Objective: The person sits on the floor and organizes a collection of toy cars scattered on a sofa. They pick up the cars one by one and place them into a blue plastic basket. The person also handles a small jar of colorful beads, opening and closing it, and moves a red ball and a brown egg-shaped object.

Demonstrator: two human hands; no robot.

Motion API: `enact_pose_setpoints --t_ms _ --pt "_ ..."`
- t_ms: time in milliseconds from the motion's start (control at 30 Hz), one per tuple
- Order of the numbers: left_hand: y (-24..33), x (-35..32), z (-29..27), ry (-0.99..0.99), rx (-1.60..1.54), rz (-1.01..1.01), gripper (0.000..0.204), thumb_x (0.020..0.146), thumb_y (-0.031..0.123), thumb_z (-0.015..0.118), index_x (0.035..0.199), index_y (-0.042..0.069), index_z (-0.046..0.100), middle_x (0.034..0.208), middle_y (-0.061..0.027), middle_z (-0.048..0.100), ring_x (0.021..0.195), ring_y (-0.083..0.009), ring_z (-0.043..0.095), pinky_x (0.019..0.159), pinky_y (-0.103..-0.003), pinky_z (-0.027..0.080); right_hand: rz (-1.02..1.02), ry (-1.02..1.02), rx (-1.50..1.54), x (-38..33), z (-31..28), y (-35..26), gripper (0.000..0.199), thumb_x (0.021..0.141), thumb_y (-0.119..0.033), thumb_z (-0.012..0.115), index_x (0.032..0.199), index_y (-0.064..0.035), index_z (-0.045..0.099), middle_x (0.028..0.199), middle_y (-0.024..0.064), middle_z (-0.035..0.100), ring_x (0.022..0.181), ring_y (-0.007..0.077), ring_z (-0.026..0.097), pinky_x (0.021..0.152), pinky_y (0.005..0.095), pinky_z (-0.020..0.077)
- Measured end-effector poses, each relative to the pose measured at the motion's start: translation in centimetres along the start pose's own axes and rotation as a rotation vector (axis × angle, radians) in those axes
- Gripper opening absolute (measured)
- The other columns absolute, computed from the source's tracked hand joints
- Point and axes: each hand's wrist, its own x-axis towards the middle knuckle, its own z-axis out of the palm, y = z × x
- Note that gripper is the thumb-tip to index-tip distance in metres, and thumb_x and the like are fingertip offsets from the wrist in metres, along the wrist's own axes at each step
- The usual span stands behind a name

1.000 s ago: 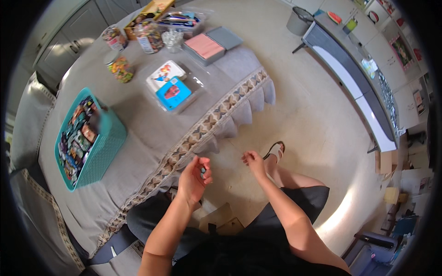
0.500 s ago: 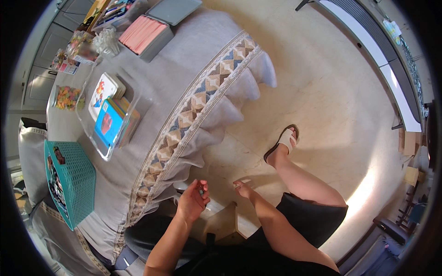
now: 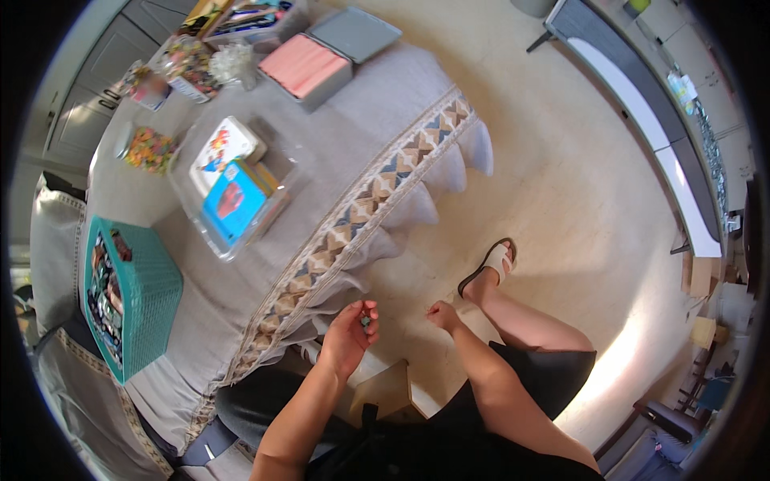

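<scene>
Beside the table's ruffled edge, my left hand [image 3: 350,337] is raised over my lap with its fingers curled inward. A tiny greenish thing shows at its fingertips, too small to name. To its right, apart from it, my right hand [image 3: 443,316] is closed with its fingers pressed together. Whatever it holds, if anything, is hidden. Nearest to the hands on the table is a clear plastic tray [image 3: 189,210]. It holds a white case with a colourful picture [image 3: 224,150] and a blue picture booklet [image 3: 235,202] on top of others.
A teal mesh basket [image 3: 151,301] full of small items stands at the table's left. Behind are a jar of colourful pieces [image 3: 149,150], a grey box of pink sheets [image 3: 309,68] and a bin of pens [image 3: 261,24]. A wooden stool [image 3: 387,390] shows between my legs.
Both hands have shifted slightly right and up in the view. The right hand's fingers look more tightly closed. The table and its things sit farther right as the view has turned.
</scene>
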Motion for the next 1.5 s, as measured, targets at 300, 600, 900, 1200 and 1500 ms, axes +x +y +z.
enact_pose_setpoints --t_ms 300,600,900,1200,1500 --pt "2.2 -9.6 -1.9 -0.102 -0.050 0.154 0.022 0.098 0.023 0.049 0.105 0.004 0.059 0.089 -0.0040 0.057 0.071 -0.0159 0.049 0.065 -0.031 0.040 -0.152 -0.126 -0.352 -4.9 -8.6 -21.5 0.024 0.076 -0.018 0.079 0.087 -0.0045 0.063 0.076 0.0076 0.068 0.068 0.0178 0.065 0.062 0.0327 0.0511" --pt "6.5 -21.4 -5.4 -0.076 -0.186 0.465 0.021 0.097 0.018 0.052 0.108 0.001 0.058 0.097 -0.0092 0.062 0.076 -0.0177 0.058 0.069 -0.030 0.050 -0.539 -0.416 -0.073 -22.9 -5.0 -46.3 0.023 0.088 -0.016 0.072 0.105 -0.0062 0.061 0.089 0.0024 0.067 0.080 0.0094 0.063 0.068 0.0245 0.0491" --pt "9.2 -25.6 -9.2 -0.006 -0.455 0.690 0.025 0.100 0.018 0.046 0.111 -0.003 0.053 0.107 -0.0154 0.058 0.095 -0.0301 0.062 0.086 -0.042 0.053 -1.026 -0.509 0.021 -28.3 8.6 -53.0 0.018 0.089 -0.013 0.070 0.103 -0.0030 0.065 0.094 0.0011 0.067 0.087 0.0080 0.062 0.079 0.0237 0.0508" --pt "14.0 -19.8 -2.8 0.338 -0.038 1.275 0.018 0.090 -0.010 0.049 0.100 -0.002 0.061 0.103 -0.0106 0.065 0.094 -0.0172 0.062 0.089 -0.030 0.051 -0.461 -0.505 1.030 -25.8 10.8 -54.8 0.022 0.098 -0.010 0.051 0.119 -0.0054 0.056 0.108 0.0050 0.062 0.100 0.0149 0.059 0.092 0.0312 0.0479" --pt "18.0 -13.5 3.4 0.418 1.051 1.571 0.033 0.078 -0.013 0.052 0.106 0.000 0.063 0.118 -0.0167 0.063 0.131 -0.0343 0.048 0.109 -0.041 0.035 -0.268 -0.693 1.219 -16.9 6.8 -57.0 0.031 0.103 -0.022 0.035 0.122 -0.0063 0.054 0.119 0.0080 0.058 0.109 0.0197 0.058 0.097 0.0332 0.0476"
